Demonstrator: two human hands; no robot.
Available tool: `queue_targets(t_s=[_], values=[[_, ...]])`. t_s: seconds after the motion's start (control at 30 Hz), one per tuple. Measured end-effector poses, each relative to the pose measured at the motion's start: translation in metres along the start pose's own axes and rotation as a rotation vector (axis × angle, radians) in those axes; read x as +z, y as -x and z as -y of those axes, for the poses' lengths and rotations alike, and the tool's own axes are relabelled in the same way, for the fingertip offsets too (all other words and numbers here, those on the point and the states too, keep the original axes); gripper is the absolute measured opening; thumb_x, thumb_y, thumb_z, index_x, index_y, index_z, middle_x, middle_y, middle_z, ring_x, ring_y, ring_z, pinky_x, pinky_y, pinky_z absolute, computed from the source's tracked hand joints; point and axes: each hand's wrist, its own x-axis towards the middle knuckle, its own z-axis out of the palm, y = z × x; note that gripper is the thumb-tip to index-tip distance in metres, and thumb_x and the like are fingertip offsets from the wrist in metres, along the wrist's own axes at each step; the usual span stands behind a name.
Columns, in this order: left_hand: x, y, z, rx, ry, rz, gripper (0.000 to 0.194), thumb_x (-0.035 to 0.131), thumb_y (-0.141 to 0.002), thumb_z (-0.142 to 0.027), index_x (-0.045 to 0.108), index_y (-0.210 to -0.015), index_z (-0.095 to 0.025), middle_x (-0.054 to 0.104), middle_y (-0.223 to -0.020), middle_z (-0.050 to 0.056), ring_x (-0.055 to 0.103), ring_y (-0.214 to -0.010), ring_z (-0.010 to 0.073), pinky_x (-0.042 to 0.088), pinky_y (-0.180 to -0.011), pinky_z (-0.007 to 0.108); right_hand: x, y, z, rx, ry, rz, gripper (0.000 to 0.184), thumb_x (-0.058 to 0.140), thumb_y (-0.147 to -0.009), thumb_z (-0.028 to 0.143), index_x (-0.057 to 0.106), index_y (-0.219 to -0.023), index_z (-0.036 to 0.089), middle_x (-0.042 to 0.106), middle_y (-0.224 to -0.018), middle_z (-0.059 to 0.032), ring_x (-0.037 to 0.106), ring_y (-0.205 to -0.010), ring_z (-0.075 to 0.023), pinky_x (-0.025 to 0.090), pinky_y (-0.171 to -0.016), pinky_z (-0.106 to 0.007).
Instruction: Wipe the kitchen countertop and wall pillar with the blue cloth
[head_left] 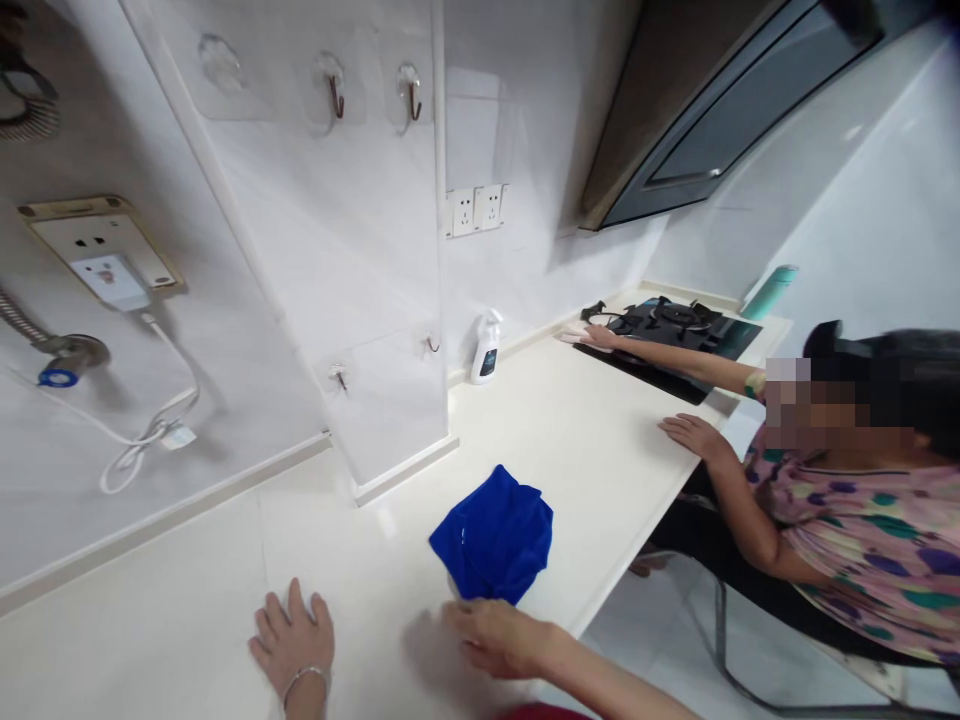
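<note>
Two hands of mine lie at the near edge of the pale countertop (375, 555). At left, my left hand (291, 638) sits flat on the surface, fingers spread, holding nothing. At centre, my right hand (491, 638) has its fingers (471, 618) curled and close together at the lower edge of the bunched blue cloth (493, 535); whether they pinch it I cannot tell. The cloth lies toward the countertop's right edge, so a careless shove could send it over. Farther back, a white spray bottle (486, 348) stands by the wall, where a wide sweep of the arm might tip it. Beyond it lies a black gas hob (675, 322). At far right, a seated person (847, 540) reaches one hand (596, 336) onto the hob and rests the other hand (694, 437) on the countertop.
</note>
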Motion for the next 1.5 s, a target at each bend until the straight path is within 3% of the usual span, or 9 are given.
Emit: queue_targets(t_s=[0.1,0.23,0.37,0.53,0.73,0.83,0.97,1.1,1.5], values=[[-0.001,0.000,0.000,-0.006,0.003,0.002,0.064,0.022,-0.092,-0.049,0.046,-0.142,-0.017,0.038,-0.156,0.022,0.027,-0.149,0.0367,0.024,-0.118,0.060,-0.009,-0.006,-0.007,-0.070,-0.181,0.021,0.031,0.041,-0.093,0.022,0.066,-0.110,0.030,0.073,-0.097,0.0011,0.066,-0.084,-0.0133,0.051,-0.072,-0.023],[0.001,0.000,0.002,0.005,-0.011,-0.012,0.063,0.022,-0.092,-0.048,0.046,-0.142,-0.018,0.039,-0.155,0.022,0.026,-0.149,0.0373,0.024,-0.118,0.060,-0.028,-0.028,-0.058,0.298,0.054,-0.270,0.040,0.034,-0.097,0.024,0.058,-0.129,0.020,0.068,-0.119,-0.0128,0.063,-0.111,-0.0239,0.049,-0.097,-0.043],[0.002,-0.001,0.000,-0.008,-0.012,0.002,0.062,0.023,-0.092,-0.047,0.047,-0.142,-0.018,0.038,-0.156,0.021,0.027,-0.149,0.0373,0.023,-0.119,0.059,0.001,-0.022,-0.086,0.500,0.346,-0.353,0.056,0.049,-0.091,0.037,0.048,-0.142,0.013,0.049,-0.145,-0.0236,0.040,-0.137,-0.0430,0.034,-0.107,-0.067],[0.001,-0.001,0.000,-0.023,-0.021,0.032,0.061,0.025,-0.093,-0.046,0.046,-0.143,-0.018,0.037,-0.157,0.022,0.025,-0.150,0.0371,0.021,-0.120,0.059,0.027,-0.007,-0.087,0.430,0.382,-0.317,0.064,0.052,-0.090,0.038,0.039,-0.149,0.017,0.034,-0.156,-0.0191,0.024,-0.145,-0.0440,0.029,-0.111,-0.067],[0.011,-0.001,0.008,-0.044,-0.002,0.019,0.059,0.027,-0.093,-0.043,0.047,-0.142,-0.016,0.038,-0.157,0.019,0.023,-0.151,0.0359,0.020,-0.121,0.063,0.020,-0.053,-0.077,0.334,0.238,-0.170,0.072,0.056,-0.084,0.033,0.036,-0.151,0.021,0.024,-0.161,-0.0139,0.015,-0.147,-0.0452,0.022,-0.114,-0.067],[0.024,0.007,-0.021,0.169,0.135,0.056,0.056,0.028,-0.094,-0.038,0.052,-0.137,-0.011,0.045,-0.153,0.020,0.028,-0.150,0.0320,0.027,-0.121,0.060,0.025,-0.071,-0.050,0.068,0.069,-0.067,0.075,0.058,-0.084,0.039,0.031,-0.153,0.026,0.020,-0.163,-0.0078,0.009,-0.149,-0.0427,0.018,-0.118,-0.066],[0.040,0.026,-0.093,0.591,0.355,0.221,0.054,0.029,-0.096,-0.035,0.040,-0.146,-0.020,0.043,-0.156,0.011,0.034,-0.147,0.0183,0.033,-0.122,0.044,0.035,-0.070,-0.033,-0.163,-0.118,-0.129,0.059,0.043,-0.095,0.033,0.031,-0.152,0.028,0.042,-0.155,-0.0029,0.023,-0.149,-0.0271,0.018,-0.122,-0.058],[0.052,0.033,-0.137,0.606,0.271,0.251,0.052,0.029,-0.096,-0.030,0.044,-0.144,-0.019,0.040,-0.158,0.012,0.030,-0.149,0.0244,0.031,-0.123,0.052,0.039,-0.060,-0.062,0.233,-0.087,-0.403,0.055,0.034,-0.092,0.015,0.039,-0.147,0.015,0.051,-0.145,-0.0133,0.038,-0.140,-0.0267,0.033,-0.115,-0.056],[0.057,0.059,-0.100,0.431,-0.046,0.108,0.054,0.026,-0.096,-0.036,0.035,-0.148,-0.023,0.035,-0.160,0.007,0.030,-0.149,0.0308,0.031,-0.121,0.057,0.036,-0.041,-0.077,0.287,-0.195,-0.545,0.042,0.030,-0.090,0.007,0.061,-0.114,0.023,0.065,-0.105,-0.0064,0.063,-0.094,-0.0163,0.055,-0.084,-0.029]])
